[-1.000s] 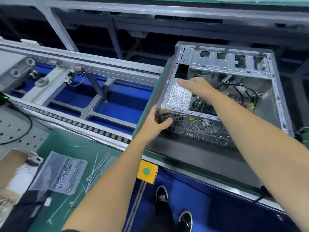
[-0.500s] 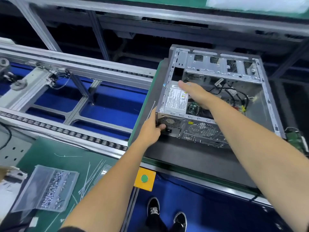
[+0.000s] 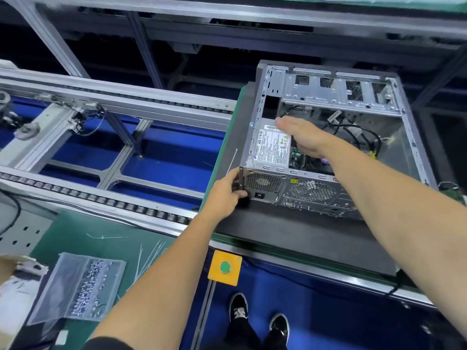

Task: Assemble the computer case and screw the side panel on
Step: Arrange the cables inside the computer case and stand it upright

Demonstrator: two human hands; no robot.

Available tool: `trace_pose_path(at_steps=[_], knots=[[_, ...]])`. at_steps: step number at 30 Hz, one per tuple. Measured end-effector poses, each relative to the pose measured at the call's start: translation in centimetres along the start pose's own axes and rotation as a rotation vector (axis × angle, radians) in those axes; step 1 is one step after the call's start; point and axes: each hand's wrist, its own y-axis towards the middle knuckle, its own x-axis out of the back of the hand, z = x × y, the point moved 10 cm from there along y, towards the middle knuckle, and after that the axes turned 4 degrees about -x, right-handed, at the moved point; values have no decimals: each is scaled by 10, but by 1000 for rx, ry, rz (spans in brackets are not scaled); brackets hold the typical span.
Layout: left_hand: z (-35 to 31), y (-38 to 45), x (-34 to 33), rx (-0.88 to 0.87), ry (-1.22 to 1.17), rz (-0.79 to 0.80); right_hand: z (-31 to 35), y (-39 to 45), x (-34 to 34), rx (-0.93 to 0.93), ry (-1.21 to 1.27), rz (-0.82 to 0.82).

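An open computer case (image 3: 331, 97) lies on its side on a dark mat (image 3: 290, 233), its inside facing up. The power supply (image 3: 273, 147) with a white label sits in its near left corner, with cables and a board beside it. My left hand (image 3: 226, 189) grips the case's near left corner, thumb on the rear face by the fan grille. My right hand (image 3: 302, 137) lies flat over the power supply with straight fingers. No side panel shows.
A roller conveyor (image 3: 101, 198) with blue floor beneath runs to the left. On the green bench (image 3: 75, 231) lie a clear bag of screws (image 3: 80, 289) and loose cable ties. A yellow box with a green button (image 3: 225, 267) hangs at the bench edge. My shoes (image 3: 257, 319) are below.
The view has shifted left and down, so the case sits further right in frame. My left hand moved from the fan grille to the case's corner edge. My right hand stays on the power supply.
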Motion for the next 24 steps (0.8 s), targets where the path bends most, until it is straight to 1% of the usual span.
trace_pose_path(at_steps=[7,10,13,17,21,24], knots=[[-4,-6,4,-62,196,-108,7,-2,1,48,-65,-6],[-6,-6,5,-63,236,-114,13,-5,0,76,-103,-21],[-8,-6,4,-88,261,-140,14,-5,2,89,-84,-31],[-9,-7,1,-110,320,-180,9,-2,1,-4,-103,-4],[-10,-9,2,-116,318,-202,6,-7,-1,-88,-134,57],[-5,-10,-4,-77,217,-191,-5,-7,-4,-190,-37,70]])
